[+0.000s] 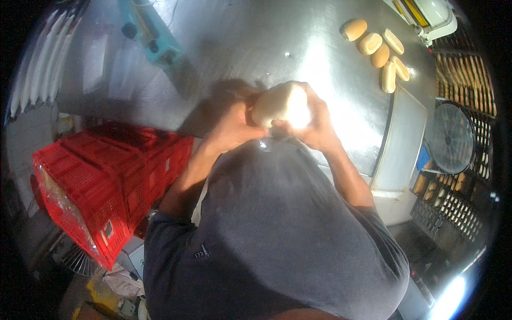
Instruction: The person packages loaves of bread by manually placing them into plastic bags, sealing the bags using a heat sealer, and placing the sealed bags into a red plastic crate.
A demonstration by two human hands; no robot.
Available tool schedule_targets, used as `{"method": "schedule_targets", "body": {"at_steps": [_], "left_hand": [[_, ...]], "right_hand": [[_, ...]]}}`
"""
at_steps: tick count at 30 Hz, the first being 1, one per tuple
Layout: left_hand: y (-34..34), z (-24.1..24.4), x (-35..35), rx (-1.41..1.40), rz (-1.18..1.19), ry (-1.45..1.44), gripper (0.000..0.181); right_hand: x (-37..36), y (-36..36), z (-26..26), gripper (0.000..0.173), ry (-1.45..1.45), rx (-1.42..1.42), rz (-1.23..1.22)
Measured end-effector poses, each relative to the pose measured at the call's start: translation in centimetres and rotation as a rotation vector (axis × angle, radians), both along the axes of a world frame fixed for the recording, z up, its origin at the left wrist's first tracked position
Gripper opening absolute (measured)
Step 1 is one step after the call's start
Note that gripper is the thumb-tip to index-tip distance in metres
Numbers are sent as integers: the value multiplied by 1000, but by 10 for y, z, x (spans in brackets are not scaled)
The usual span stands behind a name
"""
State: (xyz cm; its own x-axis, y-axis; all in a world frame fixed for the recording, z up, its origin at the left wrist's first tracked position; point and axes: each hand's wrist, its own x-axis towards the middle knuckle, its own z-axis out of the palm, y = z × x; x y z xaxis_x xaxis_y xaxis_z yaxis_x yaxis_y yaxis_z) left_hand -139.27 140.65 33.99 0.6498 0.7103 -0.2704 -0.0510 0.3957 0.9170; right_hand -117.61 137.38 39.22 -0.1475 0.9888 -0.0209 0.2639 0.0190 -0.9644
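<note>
Both of my hands meet over the near edge of the steel table (248,40), around a pale rounded bundle (276,105). It looks like bread in clear plastic, but glare washes out its right side. My left hand (234,128) grips the bundle's left side, and its fingers are partly in shadow. My right hand (318,120) wraps the right side, fingers over the far end. The two thumbs come close together at the near end, where a shiny bit of clear film (263,145) shows against the dark shirt.
Several bread rolls (371,43) lie at the table's far right, near a white appliance (436,18). A teal device (154,38) stands at the upper left. Stacked red plastic crates (120,172) are on the left. Beyond the right edge are a fan (448,138) and racks of bread (464,84).
</note>
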Motion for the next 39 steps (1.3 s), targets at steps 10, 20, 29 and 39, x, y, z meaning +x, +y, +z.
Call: {"method": "schedule_targets", "body": {"at_steps": [10,20,29,39], "left_hand": [[0,-14,-6,182,-158,258,39],[-9,-56,-17,187,-173,323,30],[-5,-55,-15,127,-189,365,22],[4,-17,-5,67,-96,231,79]], "right_hand": [[-1,1,-5,64,-149,-68,88],[-3,2,-14,56,-253,-31,207],[-3,7,-24,57,-382,101,155],[-1,8,-33,60,-536,30,306]]}}
